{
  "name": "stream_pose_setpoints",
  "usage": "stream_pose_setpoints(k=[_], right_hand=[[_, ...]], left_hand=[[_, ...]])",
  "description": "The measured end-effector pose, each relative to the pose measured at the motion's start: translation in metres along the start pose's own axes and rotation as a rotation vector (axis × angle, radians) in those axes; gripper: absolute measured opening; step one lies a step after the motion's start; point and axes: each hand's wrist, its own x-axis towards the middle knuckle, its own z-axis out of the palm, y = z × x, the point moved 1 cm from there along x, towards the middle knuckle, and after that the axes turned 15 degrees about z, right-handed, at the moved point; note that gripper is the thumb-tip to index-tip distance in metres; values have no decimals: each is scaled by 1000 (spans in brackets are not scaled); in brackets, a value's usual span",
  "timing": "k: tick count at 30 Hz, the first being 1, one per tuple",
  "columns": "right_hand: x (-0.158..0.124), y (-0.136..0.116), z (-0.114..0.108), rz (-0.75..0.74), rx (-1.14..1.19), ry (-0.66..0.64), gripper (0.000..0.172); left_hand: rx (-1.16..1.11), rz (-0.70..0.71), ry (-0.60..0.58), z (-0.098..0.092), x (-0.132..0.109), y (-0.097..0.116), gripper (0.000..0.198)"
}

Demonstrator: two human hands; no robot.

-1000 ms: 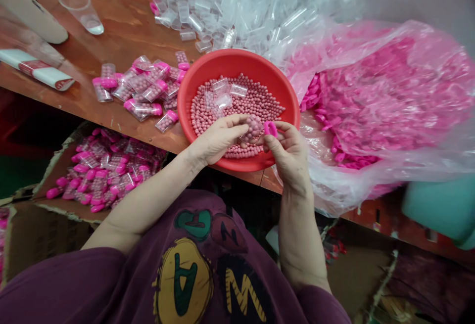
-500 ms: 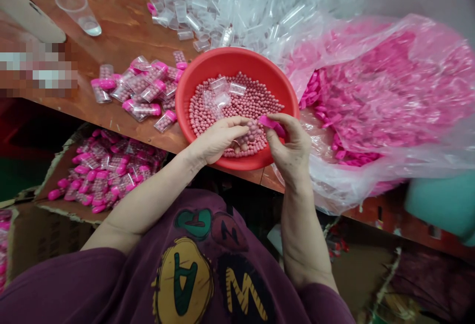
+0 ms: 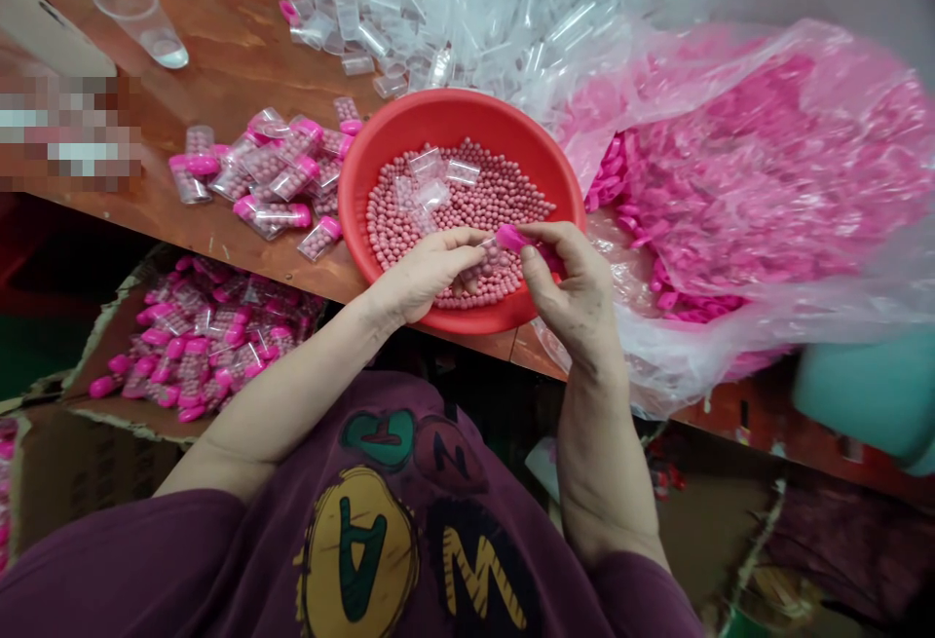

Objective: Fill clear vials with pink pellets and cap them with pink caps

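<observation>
Tabletop: wood (image 3: 219,63) runs beneath it all, supplies ringed around the bowl, presumably so neither arm has to stretch.
Bag: at three o'clock, plastic bag of pink caps (image 3: 774,170), its mouth spilling toward the bowl, handy for the right side.
Heap: clear tubes (image 3: 394,5) spread at twelve.
Bowl: the red bowl (image 3: 564,170) sits dead centre, close to the body, likely there to catch strays; pink beads (image 3: 504,190) cover its floor, a few tubes lying among them.
Carton: at eight, below table level, the cardboard box (image 3: 117,331) brims with capped tubes.
Pile: more capped tubes (image 3: 284,166) at nine, beside the bowl.
Left hand: here's the left hand (image 3: 430,273), narrow pinch on one clear tube (image 3: 491,246), steadying it above the beads.
Right hand: the right hand (image 3: 574,287) pinches a pink cap (image 3: 511,237), thumb and finger leaving its near end exposed.
Change: a second ago that cap stood apart, ring showing; now it's up against the tube's end! Seated or not, can't tell.
</observation>
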Motion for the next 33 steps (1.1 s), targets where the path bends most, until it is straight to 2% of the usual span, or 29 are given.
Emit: stream_pose_setpoints(k=[6,13,20,22,24,27,30,33], right_hand=[[-1,0,1,7,9,-1,22],[-2,-1,-5,-67,-48,-46,19],[10,-9,-24,-98,-181,-276,22],[13,-10,-31,-115,-229,-303,22],[15,-10,-35,-115,-269,-267,21],[13,-8,-31,-81,-240,-106,21],[9,-5,-15,-27,-108,64,19],[6,-5,7,9,5,121,20]], left_hand=[[16,21,4,-1,1,-1,15],[18,30,101,1,2,1,13],[145,82,123,4,0,-2,14],[149,93,134,4,1,-3,14],[108,71,149,3,2,-3,12],[-32,46,134,0,3,-2,12],[-155,49,100,-3,3,-2,14],[-208,34,70,-4,3,-3,18]])
